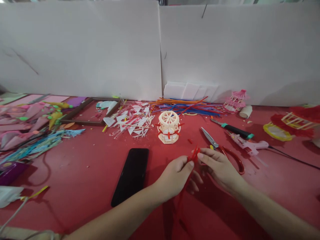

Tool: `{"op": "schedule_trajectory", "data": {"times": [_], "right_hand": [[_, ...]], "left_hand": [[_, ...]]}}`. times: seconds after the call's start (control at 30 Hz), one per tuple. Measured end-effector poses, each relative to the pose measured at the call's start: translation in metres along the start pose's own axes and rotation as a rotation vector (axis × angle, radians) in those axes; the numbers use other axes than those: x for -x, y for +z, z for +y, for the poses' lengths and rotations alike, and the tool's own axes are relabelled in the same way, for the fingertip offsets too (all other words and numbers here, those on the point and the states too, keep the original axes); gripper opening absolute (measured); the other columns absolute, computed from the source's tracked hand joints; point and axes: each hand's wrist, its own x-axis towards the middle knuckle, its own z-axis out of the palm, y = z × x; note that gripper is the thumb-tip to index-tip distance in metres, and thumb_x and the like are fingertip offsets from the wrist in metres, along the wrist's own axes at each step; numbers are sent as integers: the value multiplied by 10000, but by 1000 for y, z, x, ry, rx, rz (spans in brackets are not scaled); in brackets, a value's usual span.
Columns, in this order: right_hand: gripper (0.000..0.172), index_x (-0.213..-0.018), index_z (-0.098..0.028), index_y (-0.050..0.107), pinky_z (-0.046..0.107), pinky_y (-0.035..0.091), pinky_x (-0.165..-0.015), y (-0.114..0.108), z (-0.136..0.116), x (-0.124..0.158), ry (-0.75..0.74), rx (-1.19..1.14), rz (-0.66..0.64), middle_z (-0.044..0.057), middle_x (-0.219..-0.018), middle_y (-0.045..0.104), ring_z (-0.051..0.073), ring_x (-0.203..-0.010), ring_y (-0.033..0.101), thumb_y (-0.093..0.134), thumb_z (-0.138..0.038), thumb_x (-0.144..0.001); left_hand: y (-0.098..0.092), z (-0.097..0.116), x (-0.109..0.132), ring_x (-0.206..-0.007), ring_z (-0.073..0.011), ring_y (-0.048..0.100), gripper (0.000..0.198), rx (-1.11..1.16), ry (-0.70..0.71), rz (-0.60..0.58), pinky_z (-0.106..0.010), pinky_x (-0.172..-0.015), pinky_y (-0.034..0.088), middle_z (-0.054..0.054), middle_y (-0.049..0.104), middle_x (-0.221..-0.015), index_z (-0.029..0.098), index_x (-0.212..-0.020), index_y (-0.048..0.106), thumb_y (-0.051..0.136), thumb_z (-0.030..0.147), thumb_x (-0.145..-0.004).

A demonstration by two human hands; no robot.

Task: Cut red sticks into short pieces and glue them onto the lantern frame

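Observation:
Thin red strips (194,154), which look like pipe cleaners or plastic strips, are pinched between my two hands above the red tabletop. My left hand (176,173) grips them between thumb and forefinger, and a long red tail hangs below it. The fingertips of my right hand (217,165) close on the upper ends. Just beyond my hands stands a small cream lantern-like frame (168,126) with red pieces around its middle. Beside my right hand lie scissors (210,136) with red handles. A black phone (131,176) rests left of my left hand.
A utility knife (236,130) and a pink glue gun (250,144) with a cord lie at right, near red-and-yellow craft pieces (277,131). Coloured sticks (190,106) and white scraps (136,118) lie at the back, before white panels (82,50). Papers and a wooden frame (82,122) fill the left.

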Motion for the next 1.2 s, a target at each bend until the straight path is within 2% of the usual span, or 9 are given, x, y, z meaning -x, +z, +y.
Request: {"op": "schedule_trajectory", "data": {"times": [0.1, 0.2, 0.37, 0.47, 0.6, 0.77, 0.87, 1.1, 1.2], "right_hand": [[309, -895, -182, 730, 272, 462, -551, -5, 6, -5, -68, 99, -5, 8, -702, 664, 128, -587, 566, 803, -425, -717], [345, -1024, -196, 707, 280, 480, -615, -9, 11, -11, -95, 114, 50, 11, -790, 678, 129, -638, 583, 776, -383, -742], [190, -921, -209, 631, 241, 433, -514, -7, 17, -15, -131, 8, 63, -64, -644, 497, 84, -528, 441, 669, -346, -794], [200, -955, -216, 595, 234, 419, -478, -5, 17, -15, -122, 24, 35, -81, -609, 455, 79, -492, 386, 638, -359, -821], [269, -990, -222, 575, 251, 431, -469, -3, 14, -15, -124, 139, 22, -97, -549, 431, 92, -462, 383, 645, -424, -826], [341, -805, -200, 642, 285, 466, -603, 0, 9, -12, -137, 206, 2, -22, -630, 581, 122, -576, 525, 646, -541, -819], [333, -750, -199, 677, 285, 458, -646, 2, 8, -10, -134, 245, -37, 2, -700, 644, 138, -643, 557, 702, -530, -778], [353, -732, -213, 587, 263, 405, -543, 2, 11, -13, -129, 223, 22, -31, -614, 563, 118, -548, 489, 631, -551, -826], [328, -800, -207, 630, 269, 415, -546, 2, 11, -15, -118, 212, 43, -21, -629, 583, 127, -560, 508, 646, -534, -814]], "left_hand": [[-5, 0, -5, -468, -101, 615, 308, -45, 5, -3, -209, -469, 491, -35, 683, -701, 162, -915, 508, 546, 467, -894], [-11, -3, -10, -453, -97, 606, 262, -47, 22, 6, -210, -467, 490, -36, 686, -694, 158, -909, 504, 527, 419, -911], [-19, -5, -8, -447, -88, 594, 201, 20, 30, 50, -206, -476, 488, -26, 690, -681, 159, -923, 503, 496, 359, -932], [-19, -3, -4, -450, -90, 596, 200, 62, 9, 75, -210, -479, 491, -22, 690, -678, 156, -930, 515, 496, 354, -932], [-19, -3, -3, -450, -92, 598, 240, 76, -1, 55, -216, -480, 490, -33, 700, -689, 152, -929, 520, 532, 392, -915], [-18, -4, -4, -462, -97, 607, 281, 58, -8, 50, -226, -491, 497, -34, 709, -709, 157, -922, 508, 565, 432, -898], [-18, -4, -3, -467, -102, 613, 314, 52, 3, 34, -234, -493, 495, -37, 713, -734, 159, -940, 510, 597, 454, -877], [-17, -3, -2, -466, -104, 611, 292, 35, -7, 61, -247, -506, 498, -41, 719, -727, 162, -900, 511, 584, 444, -884], [-17, -3, -3, -463, -103, 609, 291, 33, -9, 52, -243, -505, 494, -40, 720, -721, 161, -899, 512, 584, 442, -884]]}}
